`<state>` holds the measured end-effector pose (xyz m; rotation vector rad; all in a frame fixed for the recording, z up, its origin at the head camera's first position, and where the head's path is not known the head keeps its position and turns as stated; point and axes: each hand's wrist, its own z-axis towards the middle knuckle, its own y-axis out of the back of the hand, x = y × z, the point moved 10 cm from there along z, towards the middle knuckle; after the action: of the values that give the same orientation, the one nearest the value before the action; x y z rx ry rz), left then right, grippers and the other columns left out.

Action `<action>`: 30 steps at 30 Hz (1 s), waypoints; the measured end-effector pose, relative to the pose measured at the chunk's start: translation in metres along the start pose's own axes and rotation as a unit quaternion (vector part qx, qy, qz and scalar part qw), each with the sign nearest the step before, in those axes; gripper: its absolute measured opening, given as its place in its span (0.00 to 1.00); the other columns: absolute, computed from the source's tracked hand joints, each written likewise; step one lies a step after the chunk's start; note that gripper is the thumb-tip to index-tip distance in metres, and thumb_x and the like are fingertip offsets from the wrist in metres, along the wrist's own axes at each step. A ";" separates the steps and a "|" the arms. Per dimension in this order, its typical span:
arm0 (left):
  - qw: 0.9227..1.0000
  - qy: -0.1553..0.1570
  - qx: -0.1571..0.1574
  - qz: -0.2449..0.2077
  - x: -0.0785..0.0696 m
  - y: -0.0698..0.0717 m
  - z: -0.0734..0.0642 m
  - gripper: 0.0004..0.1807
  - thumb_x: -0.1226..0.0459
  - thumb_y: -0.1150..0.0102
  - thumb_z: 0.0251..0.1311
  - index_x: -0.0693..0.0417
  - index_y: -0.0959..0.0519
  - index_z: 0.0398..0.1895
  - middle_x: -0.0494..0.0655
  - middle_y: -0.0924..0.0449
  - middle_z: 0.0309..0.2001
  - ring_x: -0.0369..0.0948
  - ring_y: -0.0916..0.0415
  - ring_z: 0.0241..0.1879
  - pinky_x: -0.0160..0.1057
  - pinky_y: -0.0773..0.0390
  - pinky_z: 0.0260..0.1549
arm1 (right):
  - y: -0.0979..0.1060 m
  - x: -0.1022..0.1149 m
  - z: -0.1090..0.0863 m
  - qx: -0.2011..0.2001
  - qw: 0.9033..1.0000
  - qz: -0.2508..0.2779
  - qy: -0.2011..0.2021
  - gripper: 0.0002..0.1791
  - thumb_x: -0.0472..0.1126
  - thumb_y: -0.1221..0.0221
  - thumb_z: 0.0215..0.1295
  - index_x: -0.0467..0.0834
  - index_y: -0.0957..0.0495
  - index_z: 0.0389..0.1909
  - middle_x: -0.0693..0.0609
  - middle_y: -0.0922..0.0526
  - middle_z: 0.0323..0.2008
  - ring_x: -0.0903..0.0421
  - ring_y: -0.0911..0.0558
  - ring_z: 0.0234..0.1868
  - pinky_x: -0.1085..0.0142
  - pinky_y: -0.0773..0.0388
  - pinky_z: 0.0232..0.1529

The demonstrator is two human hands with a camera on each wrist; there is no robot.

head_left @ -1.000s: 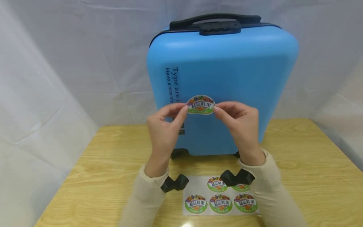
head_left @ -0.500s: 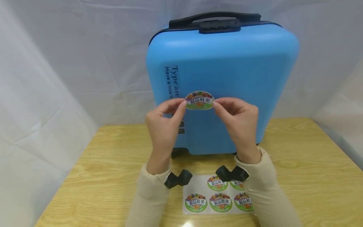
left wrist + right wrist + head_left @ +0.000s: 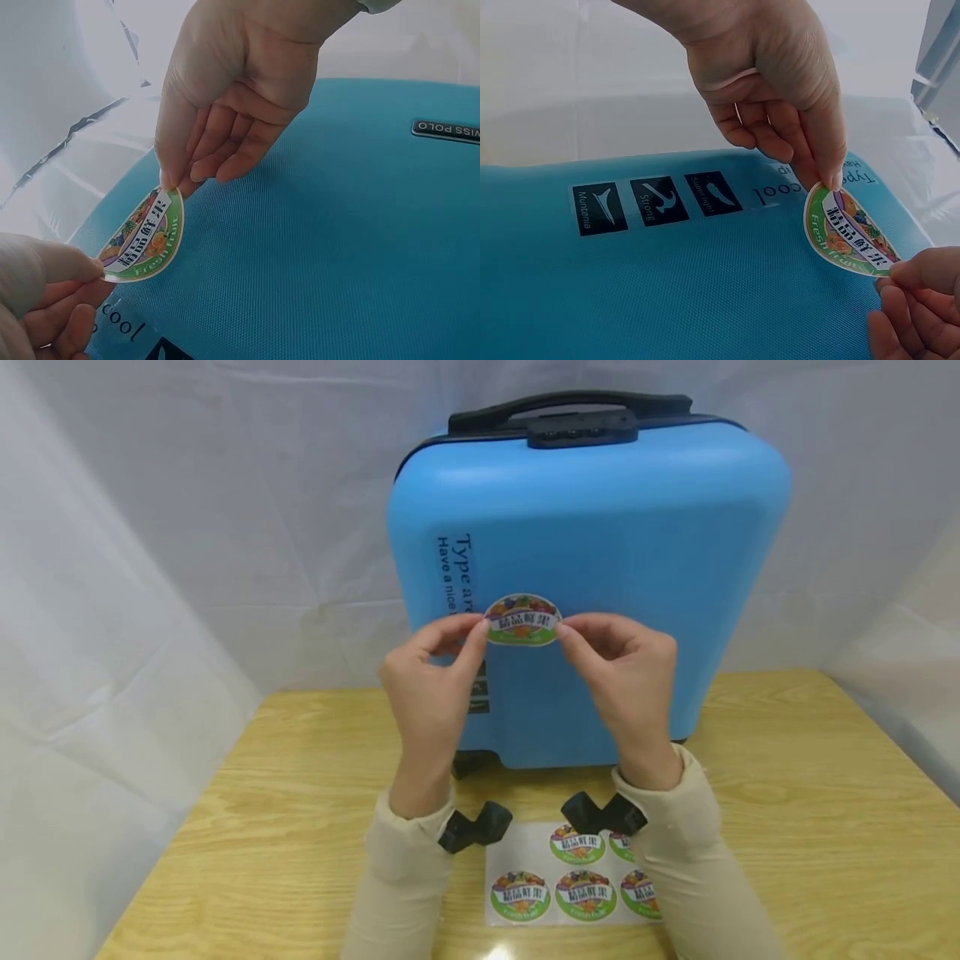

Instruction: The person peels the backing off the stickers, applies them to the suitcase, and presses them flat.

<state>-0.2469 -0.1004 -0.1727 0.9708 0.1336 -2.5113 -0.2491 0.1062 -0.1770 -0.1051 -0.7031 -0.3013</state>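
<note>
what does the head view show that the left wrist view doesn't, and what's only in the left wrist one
Only the head view: the black carry handle and combination lock on top, the wooden table, and the sticker sheet lying on it.

Only the left wrist view: a dark nameplate ending in "POLO", upside down and cut off by the frame, plus the printed word "cool".

Both: the blue suitcase and the oval sticker, pinched at opposite ends by the left hand and right hand.
</note>
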 end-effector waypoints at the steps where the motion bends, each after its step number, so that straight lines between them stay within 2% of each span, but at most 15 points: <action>1: 1.000 -0.001 0.000 0.002 -0.001 -0.001 0.000 0.11 0.60 0.35 0.56 0.60 0.15 0.34 0.48 0.15 0.33 0.36 0.24 0.27 0.35 0.24 0.27 | 0.001 0.000 0.000 -0.003 1.000 0.001 0.000 0.06 0.36 0.35 0.56 0.35 0.15 0.31 0.43 0.16 0.25 0.61 0.20 0.24 0.70 0.24 0.27; 30: 1.000 -0.015 0.005 0.011 -0.008 -0.008 -0.002 0.10 0.60 0.36 0.57 0.59 0.15 0.33 0.47 0.15 0.32 0.35 0.25 0.26 0.33 0.26 0.21 | 0.010 0.000 0.001 -0.022 1.000 -0.009 -0.005 0.06 0.36 0.35 0.56 0.36 0.15 0.30 0.42 0.15 0.25 0.62 0.20 0.24 0.71 0.25 0.27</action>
<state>-0.2436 -0.0895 -0.1695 0.9327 0.0998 -2.5084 -0.2467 0.1159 -0.1764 -0.1433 -0.7077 -0.3334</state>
